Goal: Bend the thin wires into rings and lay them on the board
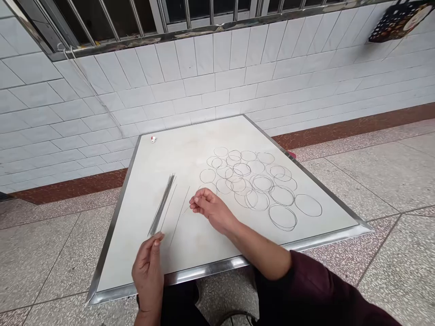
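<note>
My left hand (148,265) is closed in a pinch at the table's near left, with a thin straight wire (169,207) running up from its fingertips. My right hand (212,208) pinches above the middle of the table; a faint piece of thin wire (185,211) shows at its fingertips, mostly hidden by the fingers. A second straight wire (180,216) lies between the hands. Just beyond my left hand rests a bundle of straight dark wires (162,203). Many wire rings (283,217), several overlapping, are spread right of my right hand.
The white table (183,149) has a raised metal edge (210,269). Near its far left corner sits a small red and white object (153,139). Behind stands a tiled wall (204,86) with a barred window (190,13). A patterned bag (397,22) hangs at upper right.
</note>
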The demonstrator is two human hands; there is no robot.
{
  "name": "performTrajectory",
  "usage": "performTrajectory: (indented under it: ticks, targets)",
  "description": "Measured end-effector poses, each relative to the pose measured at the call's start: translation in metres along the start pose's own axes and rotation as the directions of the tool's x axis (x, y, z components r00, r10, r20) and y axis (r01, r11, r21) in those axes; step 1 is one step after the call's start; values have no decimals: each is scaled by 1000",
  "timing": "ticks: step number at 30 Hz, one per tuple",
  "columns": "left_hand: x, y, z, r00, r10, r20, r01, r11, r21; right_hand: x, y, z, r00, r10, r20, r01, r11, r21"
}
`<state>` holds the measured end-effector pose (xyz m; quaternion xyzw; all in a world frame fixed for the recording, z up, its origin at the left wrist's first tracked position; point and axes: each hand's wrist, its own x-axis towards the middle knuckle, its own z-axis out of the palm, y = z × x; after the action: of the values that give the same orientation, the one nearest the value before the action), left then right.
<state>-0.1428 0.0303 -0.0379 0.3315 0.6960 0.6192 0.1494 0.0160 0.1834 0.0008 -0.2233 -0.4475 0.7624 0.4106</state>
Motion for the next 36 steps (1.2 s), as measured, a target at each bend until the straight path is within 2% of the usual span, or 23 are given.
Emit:
performTrajectory:
  ticks: [2, 3, 5, 8, 10, 13, 19, 26, 32, 36]
  targets:
    - [-10, 6, 15, 987, -99, 129, 108, 992, -69, -17, 10, 11, 997, 61, -51, -48, 971, 235]
    - [-16, 9, 23, 972, -123, 201, 146, 984, -102, -25, 15, 16, 995, 82, -59, -61, 953, 297]
    - [-26, 14, 41, 956, -112, 270, 173, 961, -214, -38, 22, 25, 993, 93, -68, -62, 929, 365]
    - [-37, 24, 61, 959, -177, 223, 256, 877, -406, -52, 28, 34, 990, 106, -91, -67, 932, 355]
    - [-40, 30, 68, 950, -234, 205, 307, 811, -498, -59, 30, 37, 990, 105, -90, -71, 946, 317]
    - [-41, 36, 70, 938, -290, 190, 345, 744, -572, -66, 32, 38, 990, 107, -90, -76, 951, 299]
    - [-43, 42, 74, 936, -313, 159, 336, 666, -666, -74, 35, 33, 986, 90, -138, -47, 957, 286]
    - [-49, 52, 80, 918, -343, 198, 373, 581, -723, -81, 40, 36, 977, -43, -208, 102, 954, 282]
    - [-51, 57, 79, 917, -360, 172, 364, 577, -731, -87, 39, 39, 977, -85, -194, 134, 958, 255]
    - [-52, 62, 79, 921, -351, 167, 354, 577, -736, -90, 37, 39, 956, -123, -265, 184, 958, 218]
